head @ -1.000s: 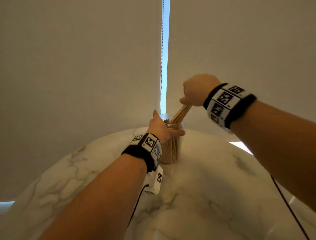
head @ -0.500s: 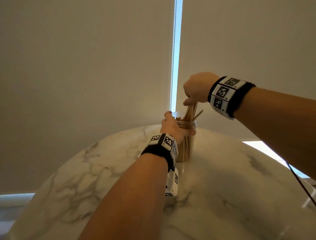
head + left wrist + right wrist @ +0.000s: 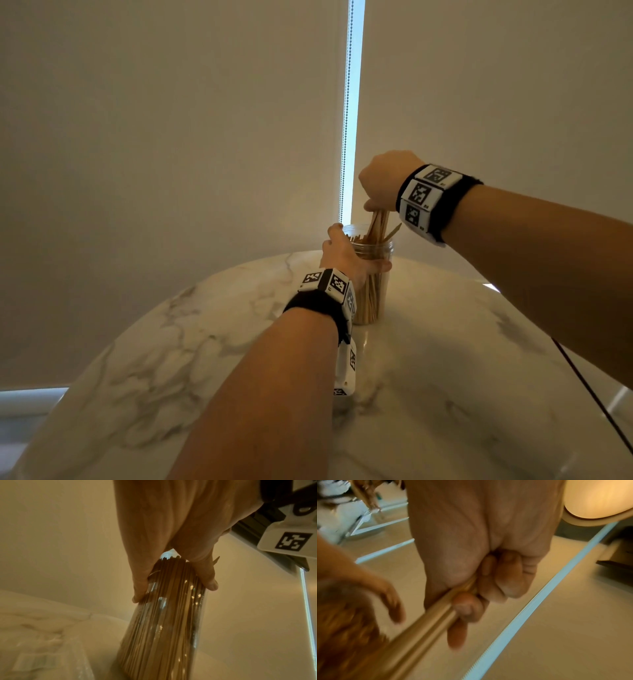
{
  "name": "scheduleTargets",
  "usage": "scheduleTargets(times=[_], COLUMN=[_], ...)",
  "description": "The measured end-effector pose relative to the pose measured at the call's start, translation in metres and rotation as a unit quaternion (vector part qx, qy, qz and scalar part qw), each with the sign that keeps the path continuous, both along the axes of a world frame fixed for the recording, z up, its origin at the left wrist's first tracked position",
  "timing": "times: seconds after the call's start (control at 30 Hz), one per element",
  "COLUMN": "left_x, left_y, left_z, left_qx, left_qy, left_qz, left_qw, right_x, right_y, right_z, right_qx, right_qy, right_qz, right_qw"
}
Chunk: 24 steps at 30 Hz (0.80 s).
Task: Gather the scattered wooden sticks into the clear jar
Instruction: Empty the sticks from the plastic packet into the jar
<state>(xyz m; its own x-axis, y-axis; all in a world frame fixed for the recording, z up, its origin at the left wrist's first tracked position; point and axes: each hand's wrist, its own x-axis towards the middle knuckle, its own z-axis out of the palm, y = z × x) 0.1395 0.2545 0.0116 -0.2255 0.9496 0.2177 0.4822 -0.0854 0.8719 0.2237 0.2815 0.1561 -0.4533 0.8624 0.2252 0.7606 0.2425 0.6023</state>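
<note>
Well along, by the look of things: clear jar (image 3: 371,284) upright on the marble table (image 3: 445,359), already packed tight with wooden sticks (image 3: 164,615) standing on end, tops reaching just to the rim. Left hand (image 3: 346,257) wrapped round the upper part of the jar, thumb on one side and fingers (image 3: 208,577) on the other, steadying it against the table. Directly above the jar mouth, right hand (image 3: 383,181) closed in a fist round a small bundle of sticks (image 3: 378,226), fingers curled and thumb pressed across them; the lower ends of that bundle already inside the opening, the upper ends still gripped. One stick leaning out over the rim on the side away from the left hand. Judged from this: last of the gathering under way, the bundle needing only to be lowered and let go so it settles among the rest. No loose sticks visible on the stretch of table below either forearm, though the near edge lies out of view, so not possible to say for certain that none remain. Little room left in the jar, so some wiggling likely needed to seat them. A crinkled clear wrapper (image 3: 56,655) lying on the table beside the left wrist.
</note>
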Motion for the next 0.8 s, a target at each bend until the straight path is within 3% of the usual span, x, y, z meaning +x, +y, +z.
scheduleTargets(times=[0.17, 0.27, 0.4, 0.57, 0.73, 0.8], left_x=[0.0, 0.0, 0.0, 0.001, 0.001, 0.001], left_y=[0.0, -0.001, 0.0, -0.002, -0.003, -0.003], left_z=[-0.001, 0.0, 0.0, 0.0, 0.0, 0.0], left_qx=[0.003, 0.0, -0.004, -0.005, -0.007, -0.006], left_qy=[-0.008, -0.003, -0.01, -0.004, -0.005, -0.003], left_qz=[-0.003, -0.003, -0.004, 0.0, 0.001, 0.003], left_qw=[1.0, 1.0, 1.0, 1.0, 1.0, 1.0], right_x=[0.009, 0.009, 0.008, 0.004, 0.003, 0.002], right_y=[0.001, 0.004, 0.002, 0.007, 0.004, 0.005], right_z=[0.011, -0.001, 0.009, -0.004, 0.009, 0.011], right_qx=[-0.046, -0.019, -0.066, -0.005, -0.074, -0.059], right_qy=[0.048, 0.035, 0.036, 0.015, 0.028, 0.031], right_qz=[-0.037, -0.038, -0.038, -0.022, -0.026, -0.019], right_qw=[0.997, 0.998, 0.996, 1.0, 0.997, 0.998])
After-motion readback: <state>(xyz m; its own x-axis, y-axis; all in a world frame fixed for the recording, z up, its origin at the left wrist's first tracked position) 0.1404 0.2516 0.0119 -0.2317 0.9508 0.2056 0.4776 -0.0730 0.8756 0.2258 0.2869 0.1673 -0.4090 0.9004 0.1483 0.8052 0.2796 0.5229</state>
